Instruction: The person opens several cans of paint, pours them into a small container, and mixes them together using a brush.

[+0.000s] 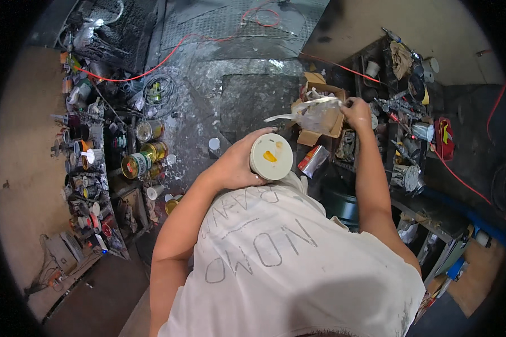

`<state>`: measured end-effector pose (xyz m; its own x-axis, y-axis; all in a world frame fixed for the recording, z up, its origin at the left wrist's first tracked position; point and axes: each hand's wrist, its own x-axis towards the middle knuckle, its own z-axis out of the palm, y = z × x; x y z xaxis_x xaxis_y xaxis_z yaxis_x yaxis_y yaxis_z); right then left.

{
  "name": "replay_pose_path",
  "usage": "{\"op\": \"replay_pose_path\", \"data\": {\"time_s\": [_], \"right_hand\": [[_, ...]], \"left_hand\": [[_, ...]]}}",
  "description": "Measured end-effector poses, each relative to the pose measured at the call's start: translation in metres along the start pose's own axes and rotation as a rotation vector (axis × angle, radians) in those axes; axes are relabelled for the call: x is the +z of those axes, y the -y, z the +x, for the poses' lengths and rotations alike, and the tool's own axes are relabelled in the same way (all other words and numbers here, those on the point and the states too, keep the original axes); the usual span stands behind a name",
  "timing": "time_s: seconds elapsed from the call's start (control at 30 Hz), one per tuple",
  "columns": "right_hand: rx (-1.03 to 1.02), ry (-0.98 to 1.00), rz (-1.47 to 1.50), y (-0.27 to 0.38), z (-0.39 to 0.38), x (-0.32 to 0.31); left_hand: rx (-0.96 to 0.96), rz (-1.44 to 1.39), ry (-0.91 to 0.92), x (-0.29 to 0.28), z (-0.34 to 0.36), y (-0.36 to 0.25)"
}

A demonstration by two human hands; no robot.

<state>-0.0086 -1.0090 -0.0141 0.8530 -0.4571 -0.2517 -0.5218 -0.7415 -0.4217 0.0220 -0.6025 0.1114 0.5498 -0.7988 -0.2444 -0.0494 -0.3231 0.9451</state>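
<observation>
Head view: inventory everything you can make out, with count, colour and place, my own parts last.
Round tub: one, cream with yellow smears, in the left hand
Clear plastic: one bunch, transparent, in the right hand
Cardboard box: one, brown, open, ahead on the right
Packet: one, red and silver, near the box
Cord or hose: several stretches, orange-red, far floor and right side
Coiled cable: one, grey, ahead on the left
Cans and pots: many, mixed colours, along both sides
Shirt: one, white, on the torso
Left hand: one, bare, around the tub
Right hand: one, bare, gripping the plastic
</observation>
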Motion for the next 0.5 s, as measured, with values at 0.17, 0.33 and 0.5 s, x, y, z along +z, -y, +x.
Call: {"op": "replay_pose_path", "data": {"time_s": [0.17, 0.33, 0.5], "right_hand": [[0.278, -0.180, -0.107, -0.033, 0.023, 0.006], [0.356, -0.274, -0.062, -0.051, 0.038, 0.015], [0.368, -0.164, -0.029, -0.074, 0.056, 0.032]], "left_hand": [[-0.019, -0.037, -0.142, -0.015, -0.028, 0.018], [-0.091, -0.064, -0.304, -0.025, -0.068, 0.043], [-0.161, -0.231, -0.436, -0.024, -0.102, 0.063]]}}
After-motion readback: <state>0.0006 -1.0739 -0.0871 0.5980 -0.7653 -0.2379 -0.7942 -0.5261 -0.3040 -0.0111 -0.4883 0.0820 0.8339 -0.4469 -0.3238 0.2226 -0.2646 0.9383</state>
